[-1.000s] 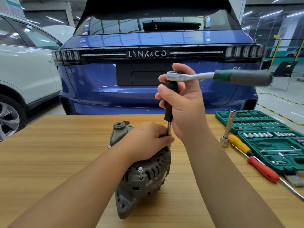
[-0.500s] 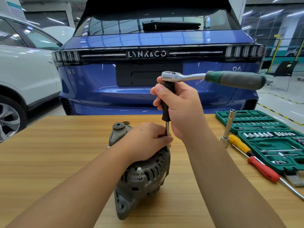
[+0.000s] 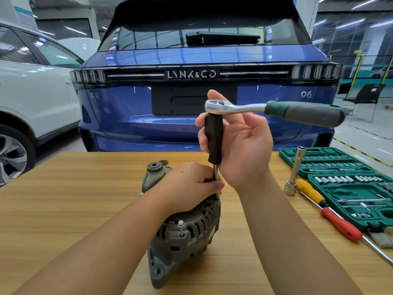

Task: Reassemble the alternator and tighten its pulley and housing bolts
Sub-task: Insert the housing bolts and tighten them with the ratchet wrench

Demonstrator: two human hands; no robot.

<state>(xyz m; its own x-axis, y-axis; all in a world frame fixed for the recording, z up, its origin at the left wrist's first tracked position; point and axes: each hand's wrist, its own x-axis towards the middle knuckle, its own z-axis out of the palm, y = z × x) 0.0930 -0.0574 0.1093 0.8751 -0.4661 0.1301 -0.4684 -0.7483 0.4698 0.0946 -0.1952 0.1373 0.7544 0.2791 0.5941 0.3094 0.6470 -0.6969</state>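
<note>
Grey cast-metal alternator (image 3: 182,228) lying on the light wooden table (image 3: 63,199), gripped on top by the left hand (image 3: 191,184). Right hand (image 3: 240,145) loosely curled round the black-handled extension bar (image 3: 213,139), topped by the chrome, green-gripped ratchet (image 3: 276,110). Green socket case (image 3: 350,186) at right.

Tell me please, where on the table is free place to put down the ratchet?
Bare wood lies left of the alternator and between it and the yellow screwdriver. The right edge is crowded: green socket cases, red screwdriver, upright socket extension.
</note>
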